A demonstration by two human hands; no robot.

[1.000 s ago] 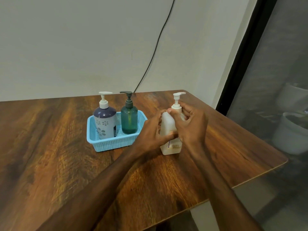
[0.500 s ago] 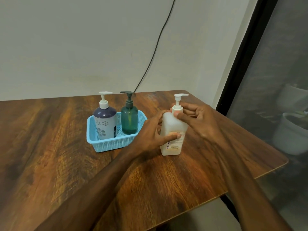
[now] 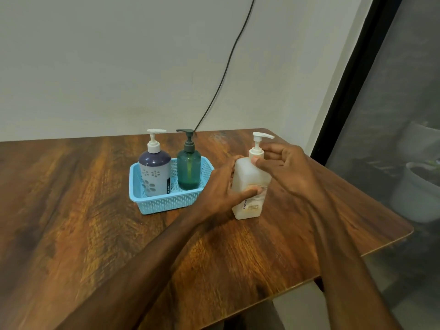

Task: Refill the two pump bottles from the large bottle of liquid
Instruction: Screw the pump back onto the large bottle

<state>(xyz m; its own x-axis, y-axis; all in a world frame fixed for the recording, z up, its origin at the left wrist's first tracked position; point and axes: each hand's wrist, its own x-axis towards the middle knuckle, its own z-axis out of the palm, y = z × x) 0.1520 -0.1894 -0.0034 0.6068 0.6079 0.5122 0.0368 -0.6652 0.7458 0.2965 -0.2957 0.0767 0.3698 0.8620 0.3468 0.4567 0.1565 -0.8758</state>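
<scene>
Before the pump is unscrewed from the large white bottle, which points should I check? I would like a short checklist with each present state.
1. The large white bottle stands upright on the table: ok.
2. The left hand holds its body: ok.
3. The right hand pinches the pump collar: ok.
4. The purple pump bottle and green pump bottle are opened for filling: not ok, both pumps are on.
5. Liquid level in the large white bottle: cannot tell.
</scene>
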